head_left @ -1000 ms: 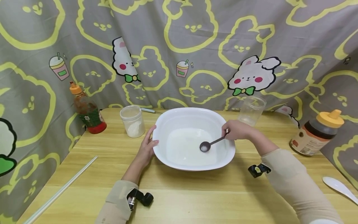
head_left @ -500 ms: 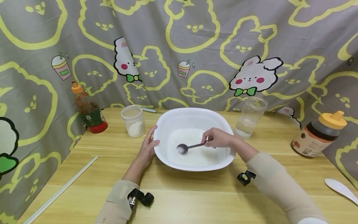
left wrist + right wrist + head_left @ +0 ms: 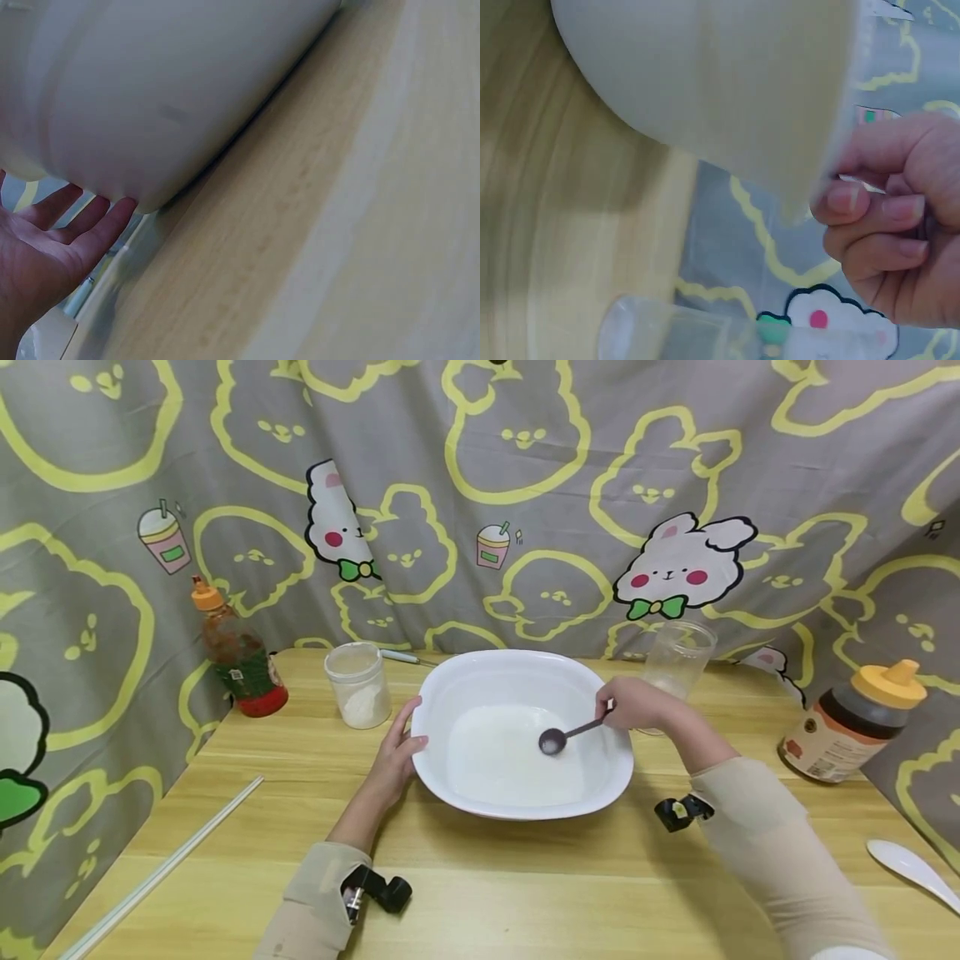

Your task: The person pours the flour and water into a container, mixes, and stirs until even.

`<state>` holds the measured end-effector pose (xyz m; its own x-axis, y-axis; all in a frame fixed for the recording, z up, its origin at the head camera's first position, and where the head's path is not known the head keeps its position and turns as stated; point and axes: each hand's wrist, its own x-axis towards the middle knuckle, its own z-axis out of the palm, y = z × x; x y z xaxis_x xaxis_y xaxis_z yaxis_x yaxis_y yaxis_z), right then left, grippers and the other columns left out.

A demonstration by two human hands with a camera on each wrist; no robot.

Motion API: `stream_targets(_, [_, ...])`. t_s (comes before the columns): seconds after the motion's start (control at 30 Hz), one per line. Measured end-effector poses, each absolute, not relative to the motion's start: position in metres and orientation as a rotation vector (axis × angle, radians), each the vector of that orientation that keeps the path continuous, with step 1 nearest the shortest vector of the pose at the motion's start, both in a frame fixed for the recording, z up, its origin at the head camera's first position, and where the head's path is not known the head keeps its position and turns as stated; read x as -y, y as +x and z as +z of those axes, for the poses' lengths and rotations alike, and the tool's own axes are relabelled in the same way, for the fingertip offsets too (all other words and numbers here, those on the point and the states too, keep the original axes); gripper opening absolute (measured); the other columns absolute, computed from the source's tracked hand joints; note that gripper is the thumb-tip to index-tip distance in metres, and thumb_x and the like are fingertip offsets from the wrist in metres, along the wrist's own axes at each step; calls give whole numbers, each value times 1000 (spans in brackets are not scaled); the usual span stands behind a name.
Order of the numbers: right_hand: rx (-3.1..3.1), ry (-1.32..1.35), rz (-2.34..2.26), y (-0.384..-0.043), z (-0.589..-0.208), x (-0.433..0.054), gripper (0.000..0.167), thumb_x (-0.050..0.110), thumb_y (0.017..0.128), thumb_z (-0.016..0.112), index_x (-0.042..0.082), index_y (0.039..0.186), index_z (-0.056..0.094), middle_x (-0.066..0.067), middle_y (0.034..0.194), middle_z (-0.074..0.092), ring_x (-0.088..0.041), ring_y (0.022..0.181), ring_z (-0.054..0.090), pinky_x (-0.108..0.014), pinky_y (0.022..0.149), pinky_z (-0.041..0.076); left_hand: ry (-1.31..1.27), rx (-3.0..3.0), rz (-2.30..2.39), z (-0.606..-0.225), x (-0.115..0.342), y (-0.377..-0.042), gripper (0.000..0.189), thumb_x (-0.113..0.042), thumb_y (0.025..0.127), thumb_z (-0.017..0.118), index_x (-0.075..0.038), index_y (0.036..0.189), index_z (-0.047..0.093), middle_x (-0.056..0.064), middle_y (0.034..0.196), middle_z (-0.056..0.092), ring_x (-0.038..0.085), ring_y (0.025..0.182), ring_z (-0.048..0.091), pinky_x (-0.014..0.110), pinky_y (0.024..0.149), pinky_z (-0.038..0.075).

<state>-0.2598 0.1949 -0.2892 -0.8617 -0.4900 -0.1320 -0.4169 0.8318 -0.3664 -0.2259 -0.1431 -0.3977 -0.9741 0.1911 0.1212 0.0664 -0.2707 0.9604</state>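
A white basin [image 3: 517, 663] with rounded corners stands mid-table, its bottom covered by a milky white liquid [image 3: 502, 756]. My left hand [image 3: 393, 752] holds its left side, thumb at the rim; the left wrist view shows fingertips [image 3: 124, 210] against the outer wall. Over the basin's right rim, my right hand [image 3: 637, 703] pinches the handle of a dark brown measuring spoon [image 3: 552, 742]. The spoon's round bowl is at the liquid, with some white in it. In the right wrist view the basin's wall [image 3: 727, 82] hides the spoon.
Left of the basin stand a jar of white powder [image 3: 358, 693] and a red sauce bottle [image 3: 243, 664]. A clear glass [image 3: 686, 652] and a yellow-capped bottle [image 3: 847, 727] are to the right. Chopsticks [image 3: 161, 871] lie left, a white spoon [image 3: 911, 870] right, and a light-blue-handled tool [image 3: 400, 656] behind.
The right hand swept the measuring spoon left and inward through the basin, then back toward the right rim, close to where it was a second ago. The left hand stays on the basin.
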Motion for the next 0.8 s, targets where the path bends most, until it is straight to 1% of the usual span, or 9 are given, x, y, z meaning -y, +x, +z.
stream_targets(0.1, [-2862, -712, -519, -267, -299, -184, 10, -2, 68, 55, 5, 69, 62, 1, 62, 53, -16, 58, 44, -26, 52, 37, 322, -1850, 2418, -397, 143, -225, 60, -7, 80, 46, -21, 135, 26, 25, 123, 36, 42, 103, 41, 44, 73, 47])
stream_targets(0.17, [-2854, -750, -602, -271, -308, -174, 8, -1, 70, 56, 4, 71, 62, 2, 61, 54, -14, 57, 46, -26, 52, 38, 323, -1848, 2419, -397, 143, -225, 61, -7, 80, 46, -21, 135, 26, 25, 123, 37, 42, 103, 40, 44, 73, 46])
stream_targets(0.33, [-2628, -803, -889, -271, -326, -146, 7, -1, 76, 55, -1, 80, 61, -3, 55, 52, -11, 47, 44, -24, 45, 38, 322, -1819, 2433, -396, 142, -224, 60, -4, 81, 44, -21, 135, 25, 27, 124, 35, 45, 105, 37, 52, 78, 41])
stream_targets(0.43, [-2473, -837, -951, -265, -329, -137, 9, -1, 77, 55, -3, 84, 62, -2, 50, 48, -10, 43, 40, -22, 44, 34, 328, -1801, 2438, -397, 142, -225, 60, -2, 82, 42, -20, 136, 23, 28, 125, 33, 46, 105, 36, 50, 78, 42])
stream_targets(0.57, [-2353, -928, -875, -256, -324, -139, 9, -1, 77, 56, -1, 83, 63, 2, 48, 45, -8, 42, 38, -20, 43, 32, 331, -1807, 2431, -398, 143, -226, 61, -1, 82, 41, -19, 137, 21, 27, 126, 33, 44, 106, 36, 46, 76, 44])
stream_targets(0.67, [-2343, -959, -778, -249, -313, -151, 10, -2, 74, 56, 2, 79, 64, 4, 49, 45, -7, 43, 38, -19, 43, 33, 316, -1815, 2424, -397, 143, -226, 60, -2, 82, 42, -21, 136, 22, 26, 126, 33, 44, 106, 37, 49, 77, 43])
stream_targets(0.8, [-2425, -920, -644, -243, -294, -173, 13, -6, 69, 54, 3, 72, 63, 4, 54, 47, -7, 46, 39, -20, 43, 33, 322, -1846, 2411, -396, 143, -225, 60, -6, 81, 44, -22, 135, 25, 25, 125, 35, 43, 105, 38, 51, 77, 42])
